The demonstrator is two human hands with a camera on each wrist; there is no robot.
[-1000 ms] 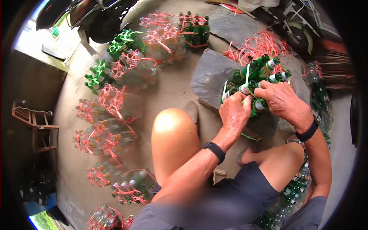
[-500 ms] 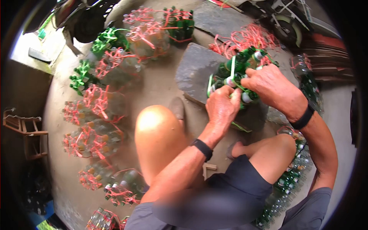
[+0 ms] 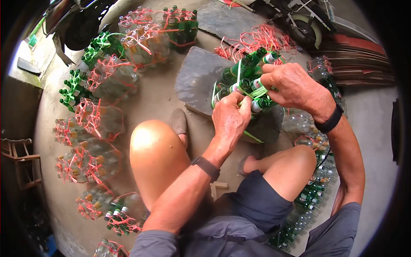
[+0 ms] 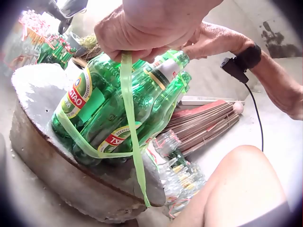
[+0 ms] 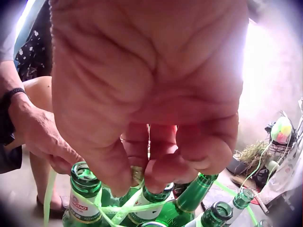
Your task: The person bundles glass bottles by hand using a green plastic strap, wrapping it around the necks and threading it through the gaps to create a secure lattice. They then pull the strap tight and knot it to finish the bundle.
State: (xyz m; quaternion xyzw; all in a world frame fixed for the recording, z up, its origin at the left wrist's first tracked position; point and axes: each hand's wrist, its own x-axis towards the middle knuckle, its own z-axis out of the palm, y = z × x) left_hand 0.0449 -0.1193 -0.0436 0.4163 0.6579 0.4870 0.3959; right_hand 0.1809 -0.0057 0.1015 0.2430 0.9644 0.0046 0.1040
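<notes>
A bundle of green glass beer bottles (image 4: 106,109) stands on a grey stone slab (image 3: 195,79), with light-green plastic strap (image 4: 129,104) round the bodies and over the necks. My left hand (image 3: 229,118) grips the strap at the near side of the bundle, and a loose tail hangs below it in the left wrist view. Over the necks, my right hand (image 3: 295,85) pinches the strap between curled fingers and thumb. In the right wrist view the strap crosses between the open bottle necks (image 5: 85,177) just below those fingertips.
A pile of loose pink strap (image 3: 261,38) lies behind the slab. Strapped bottle bundles (image 3: 92,118) line the left side of the floor. More bottles (image 3: 306,199) stand to the right, near a stack of flattened cardboard (image 3: 355,64). A wheeled vehicle (image 3: 304,25) is at the back right.
The head view has swung right, so the scene slides left. My right hand has drawn slightly away from the left, and strap now shows across the necks between them. Both hands keep hold.
</notes>
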